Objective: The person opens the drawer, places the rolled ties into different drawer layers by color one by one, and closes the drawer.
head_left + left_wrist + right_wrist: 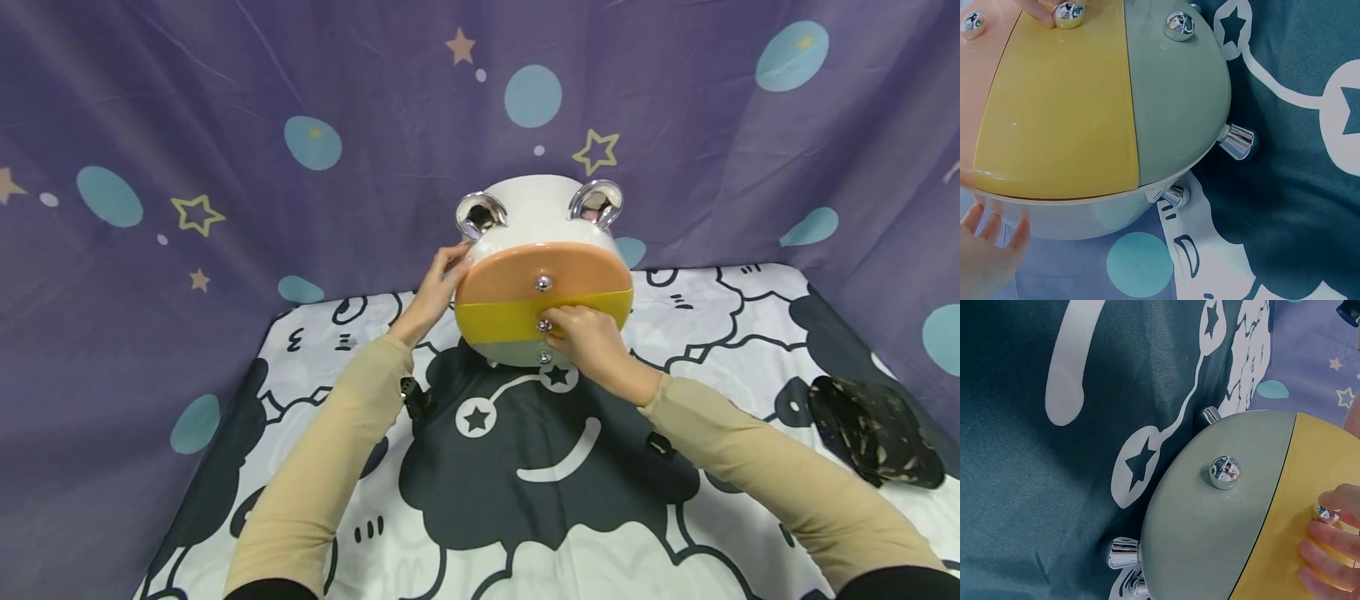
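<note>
A rounded white cabinet (536, 212) with two silver ears stands at the back of the cloth. Its front has an orange drawer (498, 271), a yellow drawer (491, 323) and a grey-green drawer (506, 353), each with a silver ball knob. Thumb and fingers of my right hand (596, 346) pinch the yellow drawer's knob (1325, 514); the yellow front looks level with its neighbours. With fingers extended, my left hand (437, 287) rests against the cabinet's left side. Its fingertips (1021, 232) touch the white wall in the left wrist view.
A dark patterned pouch (873, 429) lies at the right edge of the cloth (600, 558), which is printed with cartoon sheep. A purple curtain (390, 83) hangs close behind the cabinet. Short silver feet (1238, 142) stick out beneath the cabinet.
</note>
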The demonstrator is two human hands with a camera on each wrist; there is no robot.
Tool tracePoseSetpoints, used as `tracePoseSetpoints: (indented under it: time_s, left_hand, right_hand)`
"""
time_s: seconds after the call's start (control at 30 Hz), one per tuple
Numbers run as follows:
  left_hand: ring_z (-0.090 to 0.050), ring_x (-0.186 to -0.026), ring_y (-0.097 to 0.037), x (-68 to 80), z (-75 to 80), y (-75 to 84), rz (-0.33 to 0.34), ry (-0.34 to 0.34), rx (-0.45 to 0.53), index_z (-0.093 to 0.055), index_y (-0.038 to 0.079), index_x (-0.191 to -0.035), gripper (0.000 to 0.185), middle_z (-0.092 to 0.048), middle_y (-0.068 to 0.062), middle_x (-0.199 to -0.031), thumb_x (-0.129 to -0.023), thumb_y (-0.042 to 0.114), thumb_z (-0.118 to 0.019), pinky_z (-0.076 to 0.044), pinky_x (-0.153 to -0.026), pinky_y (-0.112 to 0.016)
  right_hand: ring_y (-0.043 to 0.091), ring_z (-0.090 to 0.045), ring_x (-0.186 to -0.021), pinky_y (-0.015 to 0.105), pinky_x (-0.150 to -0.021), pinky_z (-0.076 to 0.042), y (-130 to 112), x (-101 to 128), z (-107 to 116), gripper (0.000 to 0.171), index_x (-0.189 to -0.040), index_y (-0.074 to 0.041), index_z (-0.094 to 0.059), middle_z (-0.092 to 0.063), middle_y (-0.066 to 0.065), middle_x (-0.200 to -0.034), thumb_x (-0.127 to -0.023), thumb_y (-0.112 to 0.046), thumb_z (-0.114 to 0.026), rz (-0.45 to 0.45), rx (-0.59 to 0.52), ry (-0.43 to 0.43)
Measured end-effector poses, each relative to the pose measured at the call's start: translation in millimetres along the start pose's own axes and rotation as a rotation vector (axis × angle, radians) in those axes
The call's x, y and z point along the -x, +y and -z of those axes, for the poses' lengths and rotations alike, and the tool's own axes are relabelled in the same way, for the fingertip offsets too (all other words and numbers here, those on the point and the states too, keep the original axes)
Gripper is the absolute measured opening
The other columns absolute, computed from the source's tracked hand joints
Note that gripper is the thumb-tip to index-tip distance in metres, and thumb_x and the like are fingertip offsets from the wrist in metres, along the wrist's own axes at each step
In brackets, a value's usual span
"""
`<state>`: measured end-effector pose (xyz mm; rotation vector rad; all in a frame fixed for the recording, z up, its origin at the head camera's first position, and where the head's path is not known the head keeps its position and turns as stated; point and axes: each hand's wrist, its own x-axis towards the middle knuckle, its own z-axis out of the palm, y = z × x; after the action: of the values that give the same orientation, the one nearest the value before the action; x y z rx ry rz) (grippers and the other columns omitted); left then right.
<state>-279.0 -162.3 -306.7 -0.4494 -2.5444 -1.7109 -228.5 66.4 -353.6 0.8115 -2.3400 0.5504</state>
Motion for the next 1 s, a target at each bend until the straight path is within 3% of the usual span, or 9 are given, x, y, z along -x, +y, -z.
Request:
tracePoseSetpoints:
  time_s: [0.5, 1.0]
  left_hand:
    - [-0.026, -0.128, -0.017, 1.0, -0.2, 2.1, 0.011, 0.002, -0.016, -0.04, 0.01, -0.125, 0.039, -0.03, -0.001, -0.139, -0.094, 0.033, -0.041, -0.023, -0.104, -0.032]
    - [-0.024, -0.129, -0.016, 1.9, 0.5, 4.1, 0.016, -0.014, -0.016, -0.038, 0.009, -0.126, 0.041, -0.029, 0.0, -0.139, -0.094, 0.034, -0.04, -0.021, -0.105, -0.032]
  right_hand:
    - [0.018, -0.06, -0.074, 0.031, -0.064, -0.049, 2, 3, -1, 0.015, -0.087, -0.008, -0.067, -0.066, 0.003, -0.081, -0.072, -0.007, -0.071, -0.022, -0.105, -0.004]
    - [0.02, -0.063, -0.077, 0.033, -0.07, -0.05, 4, 11, -3, 0.021, -0.094, -0.002, -0.066, -0.066, 0.008, -0.087, -0.075, -0.007, -0.07, -0.121, -0.263, 0.004]
